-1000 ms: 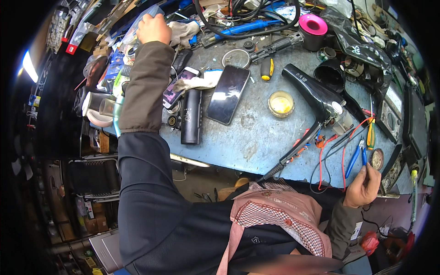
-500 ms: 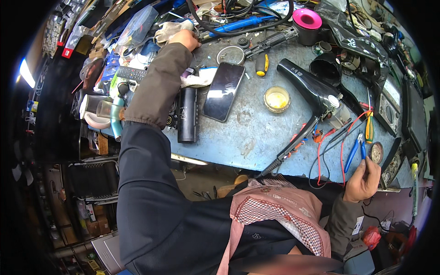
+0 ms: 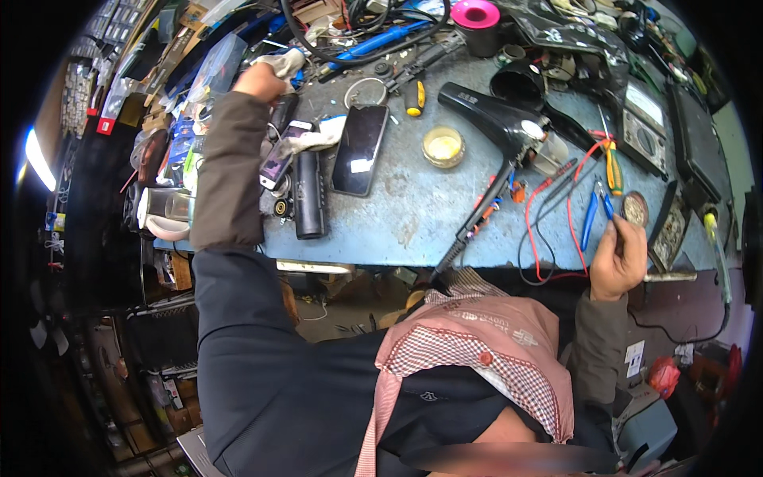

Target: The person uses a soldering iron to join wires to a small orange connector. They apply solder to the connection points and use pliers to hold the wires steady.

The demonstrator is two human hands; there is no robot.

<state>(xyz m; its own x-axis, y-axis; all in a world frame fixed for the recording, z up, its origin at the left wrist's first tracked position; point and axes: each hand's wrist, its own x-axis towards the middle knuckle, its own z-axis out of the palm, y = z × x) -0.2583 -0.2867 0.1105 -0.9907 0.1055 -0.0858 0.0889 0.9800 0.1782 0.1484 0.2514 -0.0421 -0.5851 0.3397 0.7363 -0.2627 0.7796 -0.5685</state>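
Note:
At the back left, my left hand (image 3: 261,82) reaches over the clutter with its fingers curled; what they grip is hidden. Beside it lies a crumpled whitish cloth (image 3: 284,63), and a dark object sits just under the fingers. My right hand (image 3: 620,258) rests at the bench's front right edge. Its thumb and forefinger are pinched on one handle of the blue side cutters (image 3: 590,219), which lie on the bench. A small round tin (image 3: 635,208) is close by, as is a screwdriver with a yellow-green handle (image 3: 613,171).
A dark phone (image 3: 360,151), a black cylinder (image 3: 311,195) and a smaller phone (image 3: 278,163) lie at centre left. Right of them are a yellowish jar (image 3: 443,148) and a black hair dryer (image 3: 493,123). Red and black leads (image 3: 540,191) and an analog multimeter (image 3: 642,135) lie further right.
My left hand has shifted left and nearer, past the cloth, uncovering the smaller phone. My right hand stays at the side cutters. The whole view has shifted a little.

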